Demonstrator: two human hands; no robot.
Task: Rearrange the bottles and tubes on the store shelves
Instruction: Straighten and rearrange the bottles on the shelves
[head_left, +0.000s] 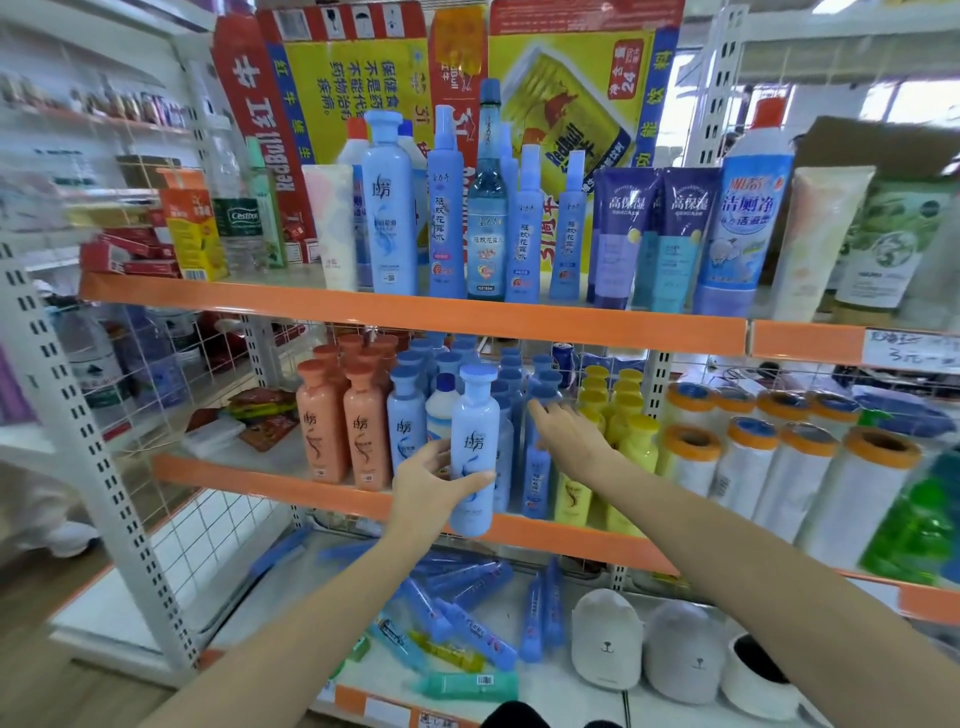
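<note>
While both arms reach up from the bottom of the frame, the scene reads as follows.

Left hand: the left hand (423, 486), just left of centre, grips a light blue bottle (474, 449) round its lower half, thumb in front and fingers curled behind.

Held bottle: upright, in front of the orange edge of the middle shelf (571, 543), its wide round cap level with the caps of the bottles standing behind it.

Right hand: the right hand (563, 434), centre of the frame, reaches in among the blue bottles (511, 387) on the middle shelf, fingers stretched forward and loosely spread, tips at a blue cap; whether they touch it I cannot tell.

Middle shelf: orange bottles (343, 421) stand left of the blue ones, yellow bottles (621, 431) right of them, and white rolls with orange ends (769, 467) further right.

Upper shelf: the top shelf (415, 312) carries tall blue spray bottles (447, 208), purple tubes (654, 239) and a large blue and white bottle with a red cap (743, 218), centre to upper right.

Lower shelf: blue tubes (467, 613) lie flat and jumbled at lower centre, beside grey bear-faced slippers (644, 644).
</note>
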